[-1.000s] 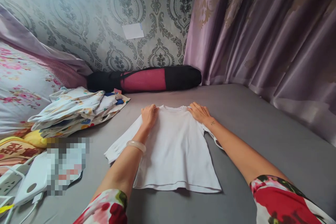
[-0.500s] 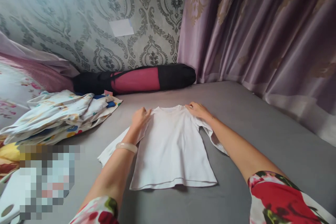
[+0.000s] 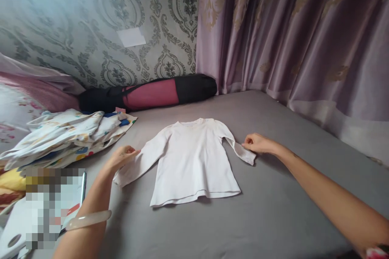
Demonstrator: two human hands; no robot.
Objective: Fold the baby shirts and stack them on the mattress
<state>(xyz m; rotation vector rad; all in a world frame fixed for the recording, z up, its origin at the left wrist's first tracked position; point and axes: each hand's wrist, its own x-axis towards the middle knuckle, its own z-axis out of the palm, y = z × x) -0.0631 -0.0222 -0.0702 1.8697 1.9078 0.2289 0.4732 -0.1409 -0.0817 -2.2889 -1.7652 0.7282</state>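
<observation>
A small white long-sleeved shirt [image 3: 194, 158] lies spread out, neckline away from me and hem toward me. Its sleeves angle out to both sides. My left hand [image 3: 123, 158], with a pale bangle [image 3: 88, 219] on the forearm, is closed at the left sleeve, its fingers pinched over the outer edge and hiding part of it. On the other side my right hand [image 3: 259, 144] pinches the outer edge of the right sleeve just above the cuff. The shirt's body lies nearly flat, with soft creases down its right half.
Under the shirt is a grey bed sheet [image 3: 273, 210]. A stack of folded clothes [image 3: 67, 137] sits at the left, with a partly blurred white object [image 3: 18, 222] nearer me. Along the patterned wall lies a long black and dark-pink bag [image 3: 152, 94]. Purple curtains [image 3: 258, 28] hang at the right.
Both hands have moved from the shirt's shoulders out and down to its sleeves. The right sleeve now reaches further outward. The view has shifted slightly.
</observation>
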